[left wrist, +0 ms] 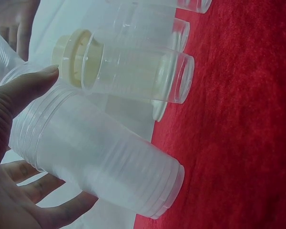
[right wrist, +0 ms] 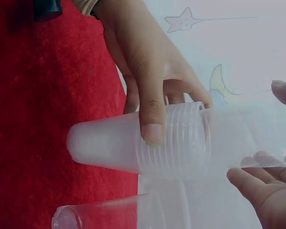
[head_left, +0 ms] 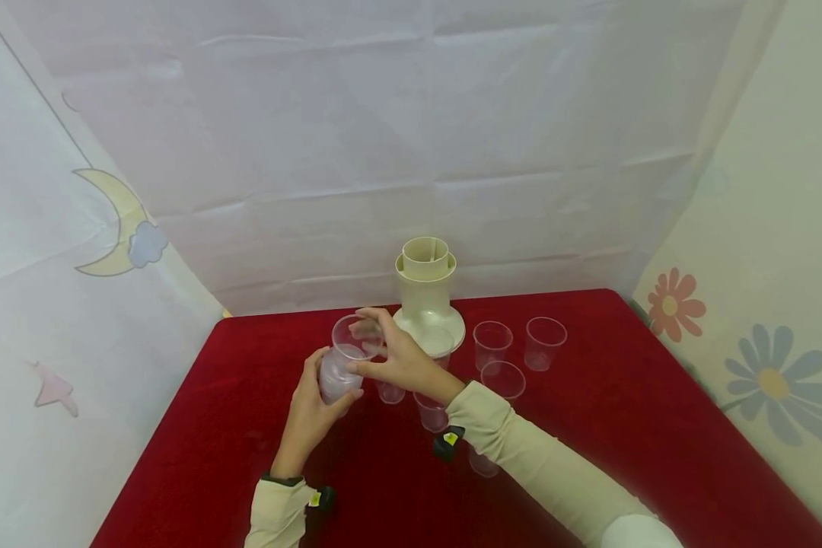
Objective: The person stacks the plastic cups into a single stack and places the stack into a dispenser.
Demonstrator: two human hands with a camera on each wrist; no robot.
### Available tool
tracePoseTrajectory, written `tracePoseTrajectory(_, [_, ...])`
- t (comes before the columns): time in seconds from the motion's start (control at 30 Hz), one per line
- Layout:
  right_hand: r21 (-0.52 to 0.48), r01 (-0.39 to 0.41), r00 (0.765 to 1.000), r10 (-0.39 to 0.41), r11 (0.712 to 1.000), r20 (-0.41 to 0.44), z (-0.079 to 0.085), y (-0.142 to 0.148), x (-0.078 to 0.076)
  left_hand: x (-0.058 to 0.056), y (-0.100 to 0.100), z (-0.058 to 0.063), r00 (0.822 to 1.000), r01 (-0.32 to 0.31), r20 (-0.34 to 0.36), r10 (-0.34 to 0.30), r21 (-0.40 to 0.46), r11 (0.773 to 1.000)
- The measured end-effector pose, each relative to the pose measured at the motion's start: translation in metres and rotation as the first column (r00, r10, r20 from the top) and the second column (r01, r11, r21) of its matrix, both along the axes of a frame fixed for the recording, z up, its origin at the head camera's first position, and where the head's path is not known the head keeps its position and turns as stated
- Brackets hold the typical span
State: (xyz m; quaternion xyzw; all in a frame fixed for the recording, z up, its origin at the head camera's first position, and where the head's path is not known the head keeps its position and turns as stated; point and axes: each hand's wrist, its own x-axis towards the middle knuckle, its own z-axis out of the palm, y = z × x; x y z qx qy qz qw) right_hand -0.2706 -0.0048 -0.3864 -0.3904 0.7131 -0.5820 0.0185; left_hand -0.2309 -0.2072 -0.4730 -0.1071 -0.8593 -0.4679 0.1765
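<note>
A nested stack of clear plastic cups [head_left: 336, 379] is held in my left hand [head_left: 306, 415] above the table, thumb on one side and fingers on the other. In the right wrist view the stack [right wrist: 105, 145] lies sideways across the picture, the left thumb pressed near its bunched rims. My right hand [head_left: 409, 361] holds a single clear cup [head_left: 348, 348] at the stack's mouth, between thumb and fingers. This cup's lower end meets the stack's rims; how deep it sits inside is unclear. The right fingers [right wrist: 264, 191] show at the right edge of the right wrist view.
Several clear cups stand upright on the red cloth-covered table [head_left: 246, 441], among them one cup [head_left: 545, 346] farthest right and another [head_left: 492, 346] beside it. A cream cylindrical holder [head_left: 426, 293] with a round base stands at the back. White printed sheets [head_left: 356, 152] enclose the table.
</note>
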Motion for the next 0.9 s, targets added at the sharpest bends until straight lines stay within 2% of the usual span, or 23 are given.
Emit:
tracePoseTrajectory(0.33, [0.023,-0.024,0.999,0.023,0.999,0.042,-0.006,-0.004,-0.001,-0.001,-0.001,-0.002,0.999,0.011,-0.03,-0.011,-0.005,1.0])
tracePoseTrajectory(0.37, [0.034,-0.022,0.999,0.021,0.999,0.036,-0.002,-0.004,0.002,-0.001,0.0,-0.002,0.999,0.012,-0.032,-0.012,-0.006,1.0])
tracePoseTrajectory(0.53, [0.118,0.014,1.0,-0.011,0.993,-0.02,-0.004,-0.003,-0.001,-0.001,-0.001,-0.002,0.999,0.017,-0.041,-0.017,-0.005,1.0])
tracePoseTrajectory(0.6, [0.149,0.036,0.999,-0.03,0.988,-0.04,-0.011,-0.003,-0.006,-0.002,-0.001,-0.001,0.999,0.018,-0.044,-0.018,-0.002,1.0])
tracePoseTrajectory(0.9, [0.252,0.07,0.996,-0.053,0.965,-0.073,-0.013,-0.001,-0.007,0.001,-0.001,-0.001,0.999,0.024,-0.04,-0.024,0.002,1.0])
